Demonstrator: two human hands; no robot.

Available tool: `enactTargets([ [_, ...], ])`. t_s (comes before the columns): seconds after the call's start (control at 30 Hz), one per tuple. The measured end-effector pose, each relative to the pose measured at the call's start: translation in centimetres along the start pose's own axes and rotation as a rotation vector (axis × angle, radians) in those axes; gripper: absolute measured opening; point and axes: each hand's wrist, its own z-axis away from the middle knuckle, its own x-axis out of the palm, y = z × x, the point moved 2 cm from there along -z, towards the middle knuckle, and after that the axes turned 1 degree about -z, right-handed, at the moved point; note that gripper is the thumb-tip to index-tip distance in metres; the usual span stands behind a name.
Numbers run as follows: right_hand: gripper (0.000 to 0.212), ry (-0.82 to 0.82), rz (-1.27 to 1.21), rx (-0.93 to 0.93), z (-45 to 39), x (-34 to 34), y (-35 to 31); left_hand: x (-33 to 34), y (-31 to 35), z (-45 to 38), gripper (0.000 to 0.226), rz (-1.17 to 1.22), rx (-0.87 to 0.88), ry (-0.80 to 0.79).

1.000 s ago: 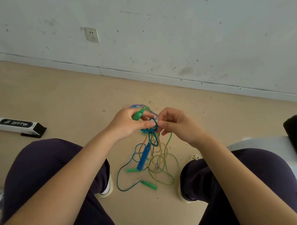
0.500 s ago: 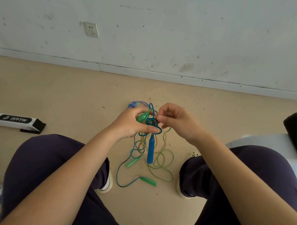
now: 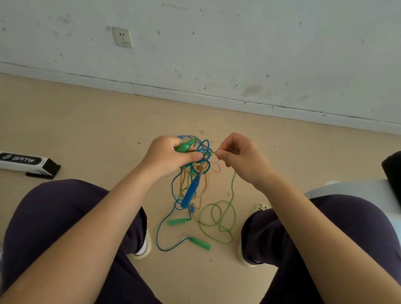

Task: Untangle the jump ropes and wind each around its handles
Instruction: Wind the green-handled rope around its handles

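Progress check, head view. I read the left hand as closed round a green handle, thumb pressing the knot of cords just to its right. The right hand pinches the green cord at thumb and forefinger, a little way right of the knot; that cord drops below the pinch into loose loops on the floor.

Under the left grip hangs a blue handle among blue, tan and green strands. Two more green handles lie on the floor below: one near the blue handle's lower end, one further down at the end of a blue cord.

Judgement: early stage. No rope looks separated yet and nothing is wound on any handle. All of the untangling and all of the winding remain, as I see it.
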Motion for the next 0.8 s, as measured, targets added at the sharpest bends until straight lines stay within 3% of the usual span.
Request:
enactTargets([
  [0.13, 0.016, -0.124, 0.007, 0.066, 0.4, 0.8, -0.2, 0.5, 0.1, 0.4, 0.023, 0.038, -0.025, -0.006],
  [0.23, 0.031, -0.106, 0.063, 0.072, 0.4, 0.9, 0.0, 0.8, 0.6, 1.0, 0.017, 0.135, -0.072, -0.065],
  [0.5, 0.043, -0.035, 0.142, 0.085, 0.5, 0.7, 0.0, 0.4, 0.5, 1.4, 0.013, 0.244, -0.206, -0.187],
  [0.67, 0.031, -0.071, 0.259, 0.088, 0.4, 1.0, 0.3, 0.6, 0.0, 1.1, 0.016, 0.184, -0.21, -0.143],
  [0.8, 0.012, -0.058, 0.313, 0.052, 0.2, 0.9, 0.2, 0.7, -0.2, 0.6, 0.008, 0.054, -0.112, -0.117],
])
